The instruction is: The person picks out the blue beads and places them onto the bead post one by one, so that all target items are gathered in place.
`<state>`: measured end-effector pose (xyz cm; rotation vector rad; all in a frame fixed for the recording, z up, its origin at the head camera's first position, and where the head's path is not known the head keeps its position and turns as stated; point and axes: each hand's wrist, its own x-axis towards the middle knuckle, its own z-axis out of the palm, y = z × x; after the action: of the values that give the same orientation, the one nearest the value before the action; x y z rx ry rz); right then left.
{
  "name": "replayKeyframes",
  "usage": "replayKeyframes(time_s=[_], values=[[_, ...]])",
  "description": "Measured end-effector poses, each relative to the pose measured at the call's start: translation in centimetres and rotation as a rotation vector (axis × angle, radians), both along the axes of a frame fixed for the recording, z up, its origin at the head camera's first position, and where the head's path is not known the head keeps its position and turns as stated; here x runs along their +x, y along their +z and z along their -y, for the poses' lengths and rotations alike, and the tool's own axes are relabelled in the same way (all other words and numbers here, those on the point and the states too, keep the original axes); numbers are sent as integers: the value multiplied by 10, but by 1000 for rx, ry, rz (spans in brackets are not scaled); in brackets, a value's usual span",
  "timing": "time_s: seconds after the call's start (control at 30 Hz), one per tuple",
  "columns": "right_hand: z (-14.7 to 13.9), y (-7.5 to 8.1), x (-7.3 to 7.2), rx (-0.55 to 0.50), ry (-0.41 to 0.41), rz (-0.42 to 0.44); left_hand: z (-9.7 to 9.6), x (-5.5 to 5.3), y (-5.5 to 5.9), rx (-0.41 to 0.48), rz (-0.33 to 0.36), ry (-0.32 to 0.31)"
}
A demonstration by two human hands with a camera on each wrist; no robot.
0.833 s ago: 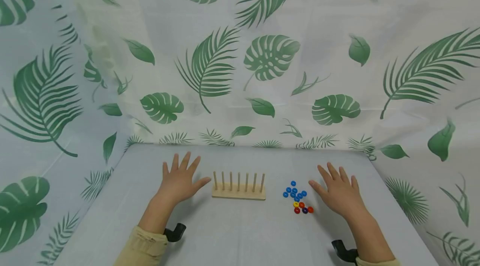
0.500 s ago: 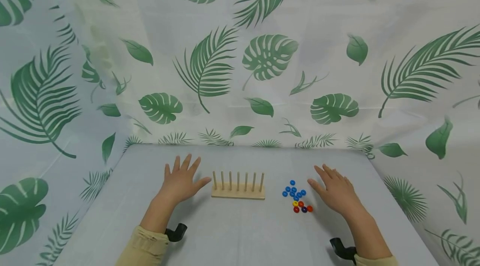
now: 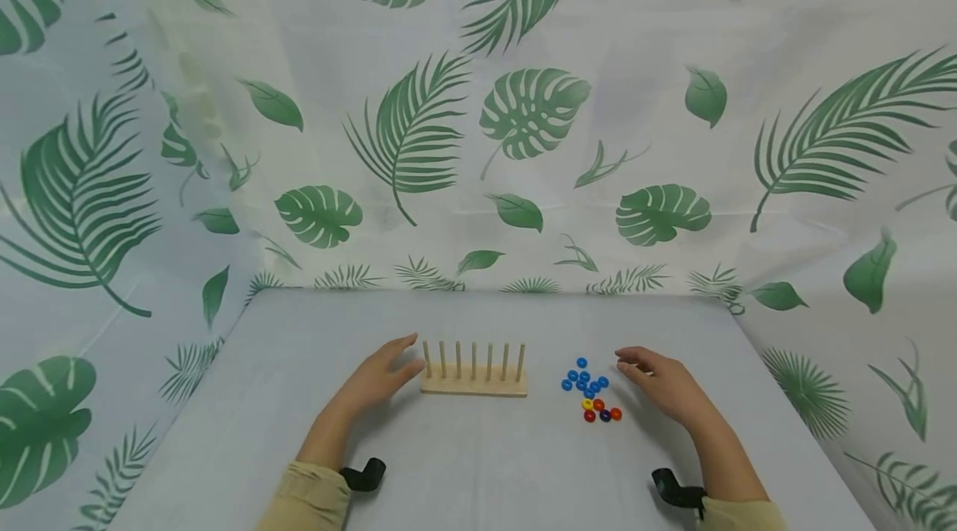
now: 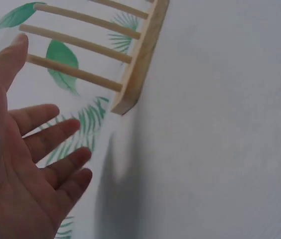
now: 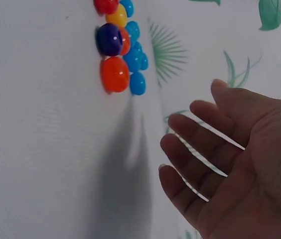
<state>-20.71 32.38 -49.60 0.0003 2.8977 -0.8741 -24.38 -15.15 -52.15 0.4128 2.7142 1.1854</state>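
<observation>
A wooden rack (image 3: 474, 385) with a row of several upright pegs stands on the white table. My left hand (image 3: 377, 377) hovers just left of it, fingers loosely bent; the left wrist view has the palm (image 4: 16, 184) and spread fingers beside the pegs, holding nothing. Right of the rack lies a loose cluster of beads: several blue beads (image 3: 583, 376) at the back, and yellow, red, orange and dark purple beads (image 3: 605, 415) in front. Just right of them my right hand (image 3: 665, 385) is raised over the table, fingers relaxed and slightly curved, with nothing in it.
The white table (image 3: 478, 473) reaches back to a hanging cloth (image 3: 449, 140) printed with green leaves, which also covers both sides. A black wrist mount (image 3: 365, 475) sits on the left wrist and another black mount (image 3: 676, 489) on the right.
Both hands have turned from palm-down with spread fingers to a more sideways pose, fingers bending inward. The rack and beads stay in place on the table.
</observation>
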Motion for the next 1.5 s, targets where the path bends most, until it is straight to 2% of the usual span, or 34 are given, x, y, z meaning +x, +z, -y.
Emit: replayKeyframes(time_s=[0.13, 0.3, 0.57, 0.97, 1.5], values=[[-4, -12, -4, -61, 14, 10, -5, 1, -13, 68, 15, -19], [-6, -24, -10, -85, 31, 21, -9, 2, -25, 70, 23, -20], [-9, -34, -17, -50, 76, 8, -11, -1, -39, 52, -115, -83], [-7, -36, -24, -8, 97, 50, -14, 0, -45, -34, -156, -48], [-5, -42, -25, 19, 103, -23, -16, 1, -49, -49, -175, -18]])
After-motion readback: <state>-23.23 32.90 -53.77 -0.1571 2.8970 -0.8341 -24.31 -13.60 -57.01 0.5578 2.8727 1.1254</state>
